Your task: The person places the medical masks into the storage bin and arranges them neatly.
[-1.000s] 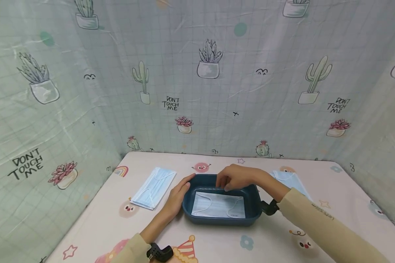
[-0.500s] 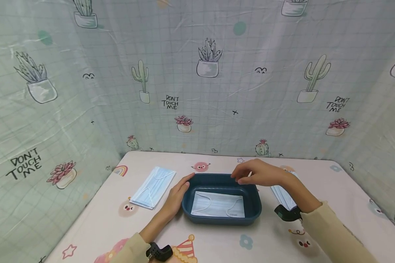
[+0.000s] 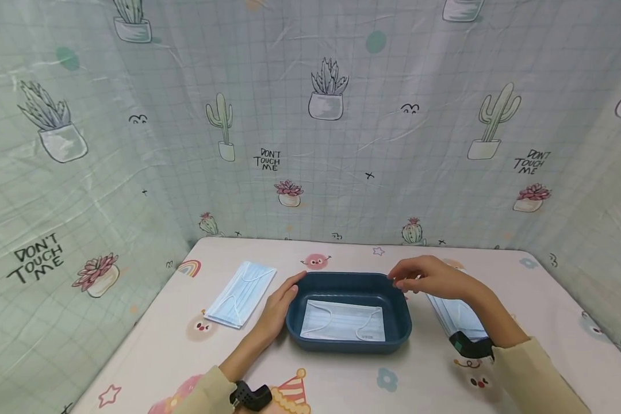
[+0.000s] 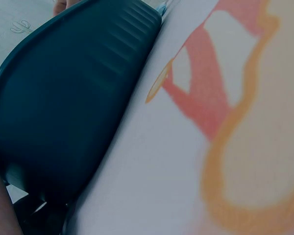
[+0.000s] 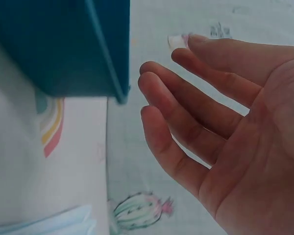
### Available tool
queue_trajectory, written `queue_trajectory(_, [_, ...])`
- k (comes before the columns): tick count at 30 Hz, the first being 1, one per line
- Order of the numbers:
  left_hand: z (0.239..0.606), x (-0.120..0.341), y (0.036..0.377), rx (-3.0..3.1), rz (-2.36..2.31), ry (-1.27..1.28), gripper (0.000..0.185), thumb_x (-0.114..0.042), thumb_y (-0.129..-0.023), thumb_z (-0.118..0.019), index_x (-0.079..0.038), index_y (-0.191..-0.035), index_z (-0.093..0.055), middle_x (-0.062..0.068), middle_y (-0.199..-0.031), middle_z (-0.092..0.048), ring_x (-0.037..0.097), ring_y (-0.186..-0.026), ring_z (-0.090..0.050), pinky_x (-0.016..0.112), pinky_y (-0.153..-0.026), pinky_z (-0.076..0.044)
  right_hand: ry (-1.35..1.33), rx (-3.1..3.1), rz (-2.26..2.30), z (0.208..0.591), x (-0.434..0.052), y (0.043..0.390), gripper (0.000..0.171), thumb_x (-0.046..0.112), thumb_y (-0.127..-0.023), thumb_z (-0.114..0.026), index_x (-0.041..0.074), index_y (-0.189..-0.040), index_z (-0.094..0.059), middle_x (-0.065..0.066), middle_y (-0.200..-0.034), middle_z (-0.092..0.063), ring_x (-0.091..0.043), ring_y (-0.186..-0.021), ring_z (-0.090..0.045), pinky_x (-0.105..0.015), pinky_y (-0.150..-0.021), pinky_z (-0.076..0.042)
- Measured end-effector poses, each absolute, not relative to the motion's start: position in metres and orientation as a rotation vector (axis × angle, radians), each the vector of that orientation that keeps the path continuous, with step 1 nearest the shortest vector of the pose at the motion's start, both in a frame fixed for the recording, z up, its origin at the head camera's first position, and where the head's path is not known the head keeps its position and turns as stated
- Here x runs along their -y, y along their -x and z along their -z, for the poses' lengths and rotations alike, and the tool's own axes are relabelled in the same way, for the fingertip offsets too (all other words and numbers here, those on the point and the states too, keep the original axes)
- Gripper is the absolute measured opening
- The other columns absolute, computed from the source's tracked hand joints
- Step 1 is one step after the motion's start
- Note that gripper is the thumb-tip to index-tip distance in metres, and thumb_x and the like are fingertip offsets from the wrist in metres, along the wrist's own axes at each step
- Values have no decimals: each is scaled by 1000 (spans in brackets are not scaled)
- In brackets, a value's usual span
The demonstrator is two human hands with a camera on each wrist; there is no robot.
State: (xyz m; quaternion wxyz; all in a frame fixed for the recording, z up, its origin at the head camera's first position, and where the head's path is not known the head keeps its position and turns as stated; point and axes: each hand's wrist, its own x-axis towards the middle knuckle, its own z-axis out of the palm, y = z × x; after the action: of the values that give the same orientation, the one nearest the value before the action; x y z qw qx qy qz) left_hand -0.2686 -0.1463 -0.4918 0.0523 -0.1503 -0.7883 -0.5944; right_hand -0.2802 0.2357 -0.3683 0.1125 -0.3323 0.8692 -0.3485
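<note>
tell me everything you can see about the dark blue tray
The dark blue tray is a shallow rectangular dish with rounded corners and a raised rim, plastic by its look, standing flat on the patterned table near the middle. One pale blue face mask lies flat inside it, ear loops up. The left hand rests against its left wall. The right hand hovers off its far right corner, fingers relaxed, holding nothing.
</note>
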Motion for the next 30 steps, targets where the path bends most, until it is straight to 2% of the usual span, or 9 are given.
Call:
queue_trajectory(3, [492,146,269,2401,1807,459,41,-26,-111,-41,-21,-150,-55,0,-157,-53,22,-154,-38,49,-130,-23,936,-2594,1017,374,-245,283,28,18,-102,-63,3,-125,-69,-12,-110,-76,-16,-90,-71,-30,-72,-62])
queue_trajectory(7, [490,146,270,2403,1812,458,41,-25,-111,-42,-23,-150,-55,-2,-157,-53,21,-154,-39,51,-130,-23,861,-2638,1041,382,-258,288,26,19,-103,-63,7,-124,-70,-11,-110,-76,-19,-89,-71,-33,-72,-63])
queue_trajectory(14, [489,145,273,2389,1830,463,41,-24,-111,-41,-22,-150,-54,-1,-158,-52,21,-155,-37,52,-130,-21,765,-2622,1146,395,-279,297,29,16,-104,-60,0,-127,-67,-19,-115,-74,-25,-90,-71,-33,-74,-64])
queue_trajectory(22, [491,145,273,2395,1847,461,42,-24,-111,-41,-22,-151,-54,-1,-158,-51,21,-155,-37,51,-130,-21,668,-2621,1173,403,-295,300,32,15,-104,-59,-3,-129,-65,-20,-117,-74,-20,-92,-71,-30,-75,-62])
queue_trajectory(30, [490,146,272,2403,1821,462,42,-25,-111,-41,-22,-151,-54,0,-158,-52,22,-154,-38,50,-130,-23,610,-2577,1219,410,-299,304,34,14,-104,-59,-6,-130,-64,-23,-118,-74,-22,-92,-72,-31,-76,-62])
